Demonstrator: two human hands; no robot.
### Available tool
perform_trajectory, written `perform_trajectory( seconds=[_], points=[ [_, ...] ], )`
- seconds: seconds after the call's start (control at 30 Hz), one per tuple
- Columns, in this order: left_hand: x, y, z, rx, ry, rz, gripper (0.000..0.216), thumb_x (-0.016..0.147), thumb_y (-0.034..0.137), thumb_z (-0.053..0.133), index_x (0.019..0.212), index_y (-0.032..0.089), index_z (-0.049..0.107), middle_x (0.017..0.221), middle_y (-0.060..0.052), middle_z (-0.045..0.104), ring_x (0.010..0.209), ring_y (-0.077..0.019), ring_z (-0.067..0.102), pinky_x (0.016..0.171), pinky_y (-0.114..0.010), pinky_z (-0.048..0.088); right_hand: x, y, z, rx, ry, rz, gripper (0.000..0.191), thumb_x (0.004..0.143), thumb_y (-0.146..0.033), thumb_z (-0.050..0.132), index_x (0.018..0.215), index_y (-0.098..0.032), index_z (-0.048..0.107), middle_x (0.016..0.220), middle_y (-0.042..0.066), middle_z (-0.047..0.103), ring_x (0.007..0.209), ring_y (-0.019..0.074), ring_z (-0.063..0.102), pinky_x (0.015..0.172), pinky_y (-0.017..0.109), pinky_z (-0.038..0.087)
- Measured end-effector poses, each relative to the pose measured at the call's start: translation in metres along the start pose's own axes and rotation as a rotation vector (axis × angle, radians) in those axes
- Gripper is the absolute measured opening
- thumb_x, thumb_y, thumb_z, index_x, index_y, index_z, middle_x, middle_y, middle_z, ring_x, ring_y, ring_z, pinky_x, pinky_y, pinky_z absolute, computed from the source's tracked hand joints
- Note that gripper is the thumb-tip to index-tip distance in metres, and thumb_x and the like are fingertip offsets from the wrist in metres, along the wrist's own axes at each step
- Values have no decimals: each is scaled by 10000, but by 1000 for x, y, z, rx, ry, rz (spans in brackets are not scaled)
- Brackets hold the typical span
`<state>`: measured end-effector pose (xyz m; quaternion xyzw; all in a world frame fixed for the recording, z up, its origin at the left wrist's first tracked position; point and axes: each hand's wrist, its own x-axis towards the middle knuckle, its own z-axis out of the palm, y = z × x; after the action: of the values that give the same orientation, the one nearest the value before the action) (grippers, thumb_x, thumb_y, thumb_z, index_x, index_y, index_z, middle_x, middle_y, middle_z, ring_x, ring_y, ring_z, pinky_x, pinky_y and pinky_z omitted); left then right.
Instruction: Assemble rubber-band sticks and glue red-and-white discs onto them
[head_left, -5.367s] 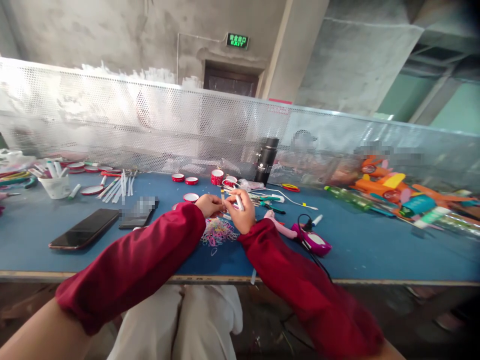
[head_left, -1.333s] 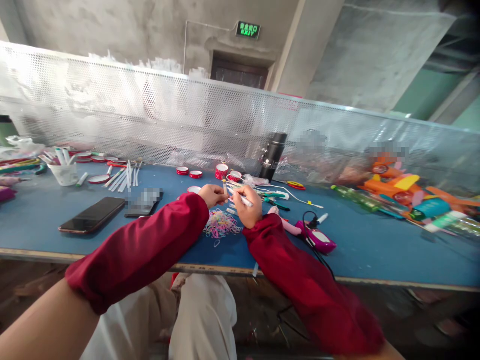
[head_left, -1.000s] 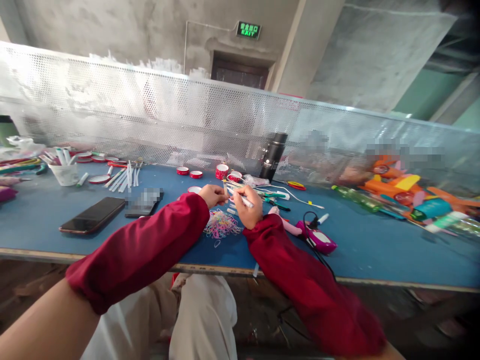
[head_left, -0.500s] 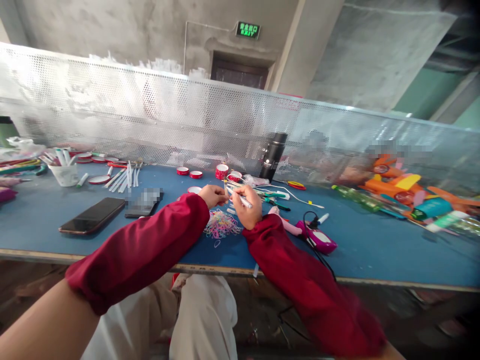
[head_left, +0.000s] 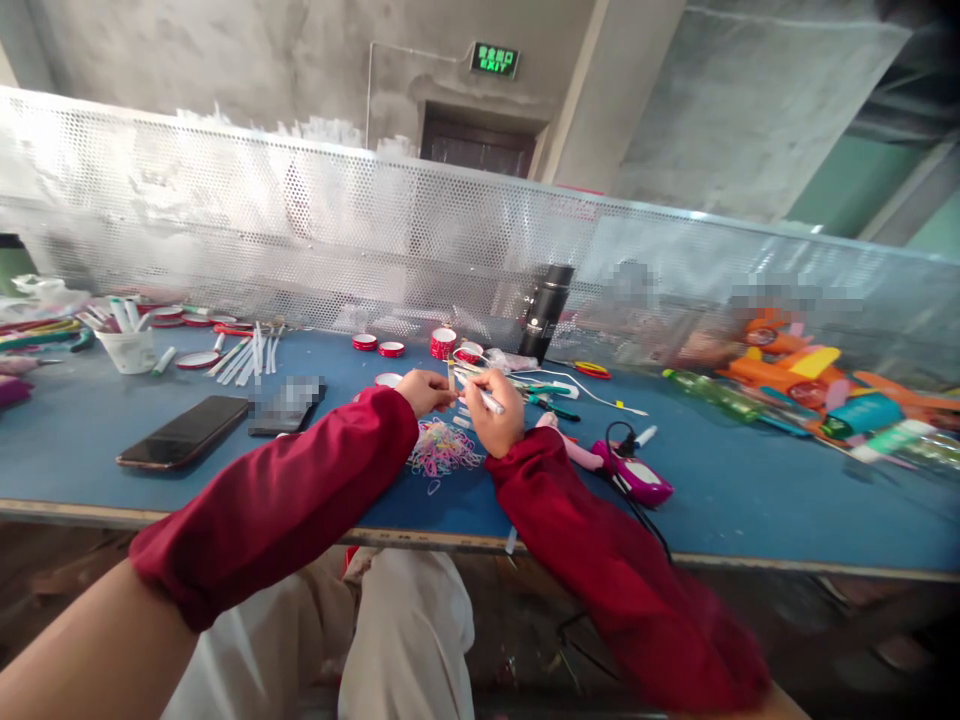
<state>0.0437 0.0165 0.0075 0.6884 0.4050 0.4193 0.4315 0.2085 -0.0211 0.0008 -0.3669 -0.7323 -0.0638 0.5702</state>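
Over the table's middle, my right hand [head_left: 501, 412] is wrapped round a slim white pen [head_left: 490, 401], whose front end points toward my left hand. With its fingertips, my left hand [head_left: 427, 390] pinches a small, pale, narrow strip [head_left: 451, 374] that stands upright; its exact kind is too small to make out. The pen's front end is close to the strip, and I cannot tell whether they touch. Just below both hands lies a loose heap of small coloured rubber bands [head_left: 442, 450]. Several short white pieces [head_left: 463, 422] lie between the heap and my right hand.
Two phones, one a black phone [head_left: 184, 432], lie left. White sticks [head_left: 240, 358] and a cup of pens [head_left: 126, 350] are behind them. Red tape rolls [head_left: 443, 343] and a black thermos [head_left: 546, 315] stand at the back. A purple glue gun [head_left: 636, 478] with cable lies right, beyond it orange toys [head_left: 799, 375].
Both hands stay almost in the same place, still holding the pen and the strip. The view has shifted very slightly.
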Motion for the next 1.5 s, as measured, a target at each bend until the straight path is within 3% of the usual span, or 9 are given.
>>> perform_trajectory(
  seconds=[1.5],
  points=[
    [-8,15,3,-4,30,-47,166,766,173,683,619,128,619,566,4,612,494,-76,543,460,-189,355,1,-3,-1,-22,5,8,79,883,-292,563,838,-233,592,760,27,689,736,202,656,671,313,486]
  ],
)
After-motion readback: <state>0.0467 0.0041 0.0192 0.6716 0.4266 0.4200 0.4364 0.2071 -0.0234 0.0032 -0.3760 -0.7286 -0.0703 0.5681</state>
